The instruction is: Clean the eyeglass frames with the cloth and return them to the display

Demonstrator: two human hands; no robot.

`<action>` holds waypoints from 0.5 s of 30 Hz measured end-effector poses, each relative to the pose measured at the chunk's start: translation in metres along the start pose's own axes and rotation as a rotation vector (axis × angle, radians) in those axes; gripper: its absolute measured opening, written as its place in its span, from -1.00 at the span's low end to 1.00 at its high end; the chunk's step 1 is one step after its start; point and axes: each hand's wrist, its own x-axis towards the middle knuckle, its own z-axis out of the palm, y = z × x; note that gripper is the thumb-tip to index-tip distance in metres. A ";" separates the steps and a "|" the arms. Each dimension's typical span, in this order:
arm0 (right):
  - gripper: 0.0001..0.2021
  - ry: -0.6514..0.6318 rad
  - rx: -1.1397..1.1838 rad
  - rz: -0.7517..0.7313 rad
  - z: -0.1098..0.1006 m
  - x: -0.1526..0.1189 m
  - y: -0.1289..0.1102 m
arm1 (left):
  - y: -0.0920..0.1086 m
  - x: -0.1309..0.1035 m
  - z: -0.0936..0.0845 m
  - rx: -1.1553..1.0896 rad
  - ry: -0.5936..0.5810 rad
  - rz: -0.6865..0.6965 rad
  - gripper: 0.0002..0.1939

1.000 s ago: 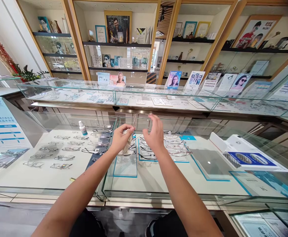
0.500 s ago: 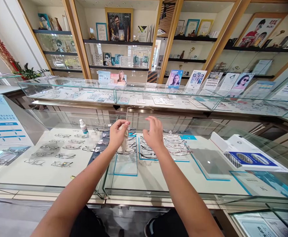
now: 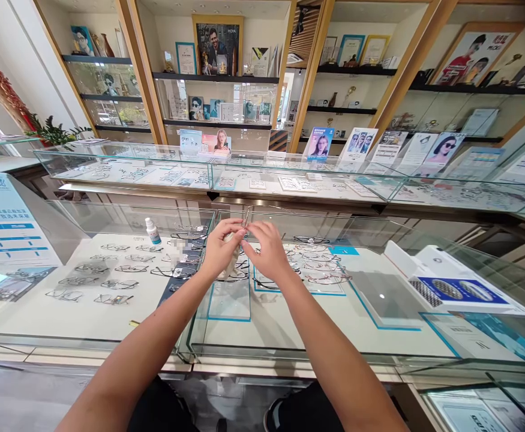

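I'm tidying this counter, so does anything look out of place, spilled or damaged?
Nothing looks spilled. A small white bottle stands beside the displayed glasses, odd as the only bottle there; a small yellow object lies apart near the front. The eyeglasses in the left hand show too faintly to judge damage.

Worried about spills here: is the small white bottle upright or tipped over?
Upright: the bottle stands with its white cap on top and its body below.
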 end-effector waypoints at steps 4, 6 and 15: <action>-0.74 -0.004 0.097 -0.003 0.005 0.000 0.000 | -0.003 0.001 -0.002 -0.001 -0.021 -0.016 -0.77; -0.74 -0.002 0.143 0.007 0.006 -0.001 0.001 | -0.004 0.002 -0.003 -0.013 -0.034 -0.036 -0.76; -0.72 0.037 0.192 0.070 0.003 -0.001 0.000 | 0.000 0.010 -0.008 -0.102 -0.071 -0.198 -0.70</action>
